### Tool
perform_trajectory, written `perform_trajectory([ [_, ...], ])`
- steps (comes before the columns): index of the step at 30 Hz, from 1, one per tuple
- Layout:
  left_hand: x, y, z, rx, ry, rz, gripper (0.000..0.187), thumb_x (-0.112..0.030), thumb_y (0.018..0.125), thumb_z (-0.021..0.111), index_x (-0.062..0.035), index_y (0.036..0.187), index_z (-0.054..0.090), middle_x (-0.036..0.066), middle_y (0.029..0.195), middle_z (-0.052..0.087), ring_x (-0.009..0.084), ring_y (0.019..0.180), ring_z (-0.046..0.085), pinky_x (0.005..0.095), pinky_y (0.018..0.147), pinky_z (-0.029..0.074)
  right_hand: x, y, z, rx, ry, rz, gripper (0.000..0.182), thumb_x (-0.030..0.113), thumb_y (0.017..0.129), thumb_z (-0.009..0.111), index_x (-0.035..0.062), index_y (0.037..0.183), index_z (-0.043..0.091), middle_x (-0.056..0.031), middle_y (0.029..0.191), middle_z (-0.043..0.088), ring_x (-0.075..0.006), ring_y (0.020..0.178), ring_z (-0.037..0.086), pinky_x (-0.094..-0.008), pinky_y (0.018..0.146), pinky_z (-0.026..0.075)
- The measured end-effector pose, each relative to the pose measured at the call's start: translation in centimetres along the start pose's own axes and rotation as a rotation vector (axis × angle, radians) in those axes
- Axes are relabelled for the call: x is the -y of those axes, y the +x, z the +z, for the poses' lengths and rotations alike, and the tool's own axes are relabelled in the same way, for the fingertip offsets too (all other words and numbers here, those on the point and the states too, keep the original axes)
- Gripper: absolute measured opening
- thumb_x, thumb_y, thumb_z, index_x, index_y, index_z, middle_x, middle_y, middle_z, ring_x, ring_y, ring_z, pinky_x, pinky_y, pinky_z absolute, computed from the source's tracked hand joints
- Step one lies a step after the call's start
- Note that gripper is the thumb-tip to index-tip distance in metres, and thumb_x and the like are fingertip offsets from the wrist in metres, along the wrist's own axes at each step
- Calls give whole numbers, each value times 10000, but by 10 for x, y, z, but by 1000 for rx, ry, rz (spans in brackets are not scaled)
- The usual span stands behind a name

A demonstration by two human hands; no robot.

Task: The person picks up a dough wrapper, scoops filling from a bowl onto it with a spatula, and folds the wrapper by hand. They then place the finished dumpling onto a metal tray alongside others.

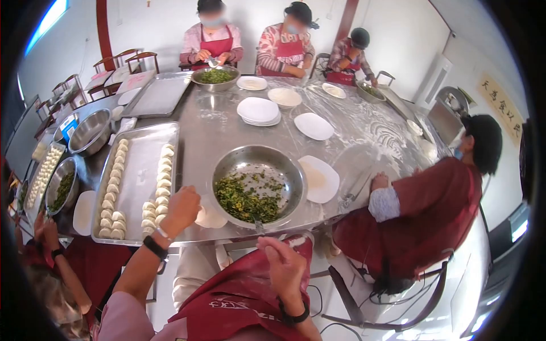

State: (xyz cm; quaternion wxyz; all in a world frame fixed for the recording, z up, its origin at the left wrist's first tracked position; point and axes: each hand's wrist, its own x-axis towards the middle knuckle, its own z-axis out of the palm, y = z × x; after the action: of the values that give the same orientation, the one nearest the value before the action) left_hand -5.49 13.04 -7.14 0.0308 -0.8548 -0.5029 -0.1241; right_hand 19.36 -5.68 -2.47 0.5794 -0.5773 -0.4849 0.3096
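My left hand (181, 211) is above the table's near edge, between the dumpling tray and some pale round dough wrappers (210, 217). Its fingers are curled down, and whatever they may hold is hidden. My right hand (281, 266) is over my red apron (244, 284), its fingers loosely bent and nothing visible in them. Just beyond its fingertips, a spoon handle (259, 225) sticks out over the rim of a large steel bowl (292, 170). Chopped green and yellow filling (244, 197) lies in that bowl. White dumplings (163, 183) stand in rows on the metal tray (139, 162).
White plates (259, 109) are stacked mid-table, and a plate (320, 179) sits right of the bowl. Flour covers the steel table's (364, 122) right side. A person (421, 210) sits close on my right; another's hands (46, 232) are at left. Several people work across the table.
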Motion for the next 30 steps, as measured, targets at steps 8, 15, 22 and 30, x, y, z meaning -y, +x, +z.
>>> perform_trajectory([
  [8,-21,-22,-75,10,-1179,-381,134,-144,894,647,-14,880,617,32,854,661,154,754,651,335,623,504,-17,43,-13,13,-743,-415,384,76,810,718,63,1191,675,-165,1180,687,-310,1168,629,-440,1038,453],
  [15,-62,-67,-57,35,-1833,-546,259,-158,970,571,38,1136,600,104,1023,680,192,893,695,368,799,597,-55,55,18,263,-578,-539,284,91,851,666,82,1134,694,-131,1150,703,-300,1145,640,-426,1017,470],
  [22,-69,-98,-31,201,-1917,-556,306,-36,911,581,63,1200,577,137,1086,678,222,948,690,358,840,579,-58,65,25,276,-475,-518,229,75,867,635,40,1085,694,-162,1094,706,-348,1037,667,-424,901,534],
  [30,-80,-103,-34,321,-2147,-576,362,1,918,554,66,1273,518,139,1176,634,241,1083,645,383,942,536,-49,80,32,201,-616,-487,200,88,860,640,38,1042,707,-153,1022,718,-345,935,681,-432,817,547],
])
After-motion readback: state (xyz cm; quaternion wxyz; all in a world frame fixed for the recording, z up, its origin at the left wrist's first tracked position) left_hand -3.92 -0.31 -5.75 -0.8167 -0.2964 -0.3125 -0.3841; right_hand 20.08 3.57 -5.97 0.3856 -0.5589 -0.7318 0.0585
